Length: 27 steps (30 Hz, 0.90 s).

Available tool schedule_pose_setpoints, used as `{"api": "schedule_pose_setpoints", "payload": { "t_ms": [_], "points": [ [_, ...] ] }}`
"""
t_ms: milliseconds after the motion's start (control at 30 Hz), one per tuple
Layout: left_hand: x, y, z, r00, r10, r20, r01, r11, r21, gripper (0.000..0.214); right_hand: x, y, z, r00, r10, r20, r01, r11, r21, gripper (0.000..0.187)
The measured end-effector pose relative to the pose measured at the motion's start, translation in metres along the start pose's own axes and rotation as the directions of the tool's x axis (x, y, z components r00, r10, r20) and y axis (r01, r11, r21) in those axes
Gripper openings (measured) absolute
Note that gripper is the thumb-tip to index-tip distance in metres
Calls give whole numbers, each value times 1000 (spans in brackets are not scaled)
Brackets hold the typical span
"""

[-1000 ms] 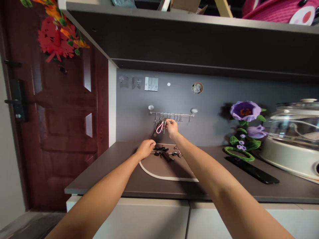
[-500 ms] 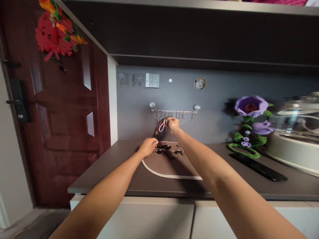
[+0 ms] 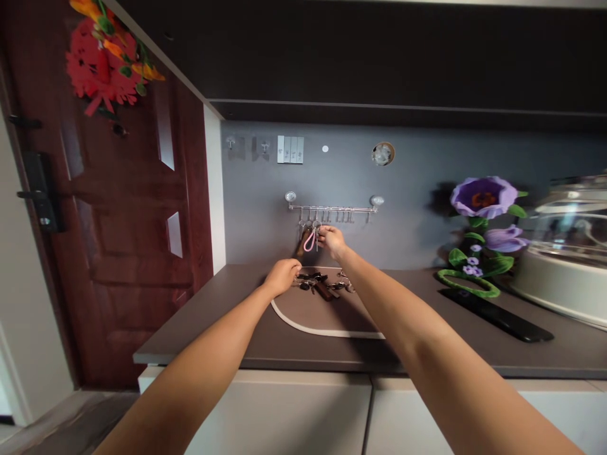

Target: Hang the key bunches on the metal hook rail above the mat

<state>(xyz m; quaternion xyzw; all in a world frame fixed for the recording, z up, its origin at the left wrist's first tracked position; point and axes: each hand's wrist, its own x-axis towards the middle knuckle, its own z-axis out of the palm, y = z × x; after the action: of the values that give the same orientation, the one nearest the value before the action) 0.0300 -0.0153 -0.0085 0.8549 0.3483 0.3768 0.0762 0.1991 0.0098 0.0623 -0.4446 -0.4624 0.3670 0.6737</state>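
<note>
Right hand (image 3: 332, 241): fingers pinched narrow at the key ring (image 3: 317, 225), beside the pink strap (image 3: 310, 239); a steady wrist would likely keep it square.
Left hand (image 3: 282, 277): loosely curled; cannot tell whether it holds anything.
Loose keys (image 3: 315, 278): on the white-edged mat (image 3: 342, 321).
Hook rail (image 3: 334, 209): on the wall, above.

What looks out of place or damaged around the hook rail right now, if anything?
Nothing looks spilled or broken. One oddity: above the right end of the hook rail, a round opening in the back panel appears stuffed with something pale and crumpled.
</note>
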Motion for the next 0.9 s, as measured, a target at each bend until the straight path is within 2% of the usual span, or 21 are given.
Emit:
{"api": "schedule_pose_setpoints", "payload": {
  "t_ms": [300,667,900],
  "points": [
    [0,-2,0,1000,-6,7,6,1000,4,23,-8,0,-6,999,38,39,-38,999,0,13],
    [0,-3,-2,1000,-6,3,6,1000,25,22,-21,-6,-14,997,61,-42,-63,997,-43,28],
    [0,-1,-5,1000,-12,22,11,999,48,22,-42,-11,-17,999,0,48,1,1000,-21,28]
  ]
}}
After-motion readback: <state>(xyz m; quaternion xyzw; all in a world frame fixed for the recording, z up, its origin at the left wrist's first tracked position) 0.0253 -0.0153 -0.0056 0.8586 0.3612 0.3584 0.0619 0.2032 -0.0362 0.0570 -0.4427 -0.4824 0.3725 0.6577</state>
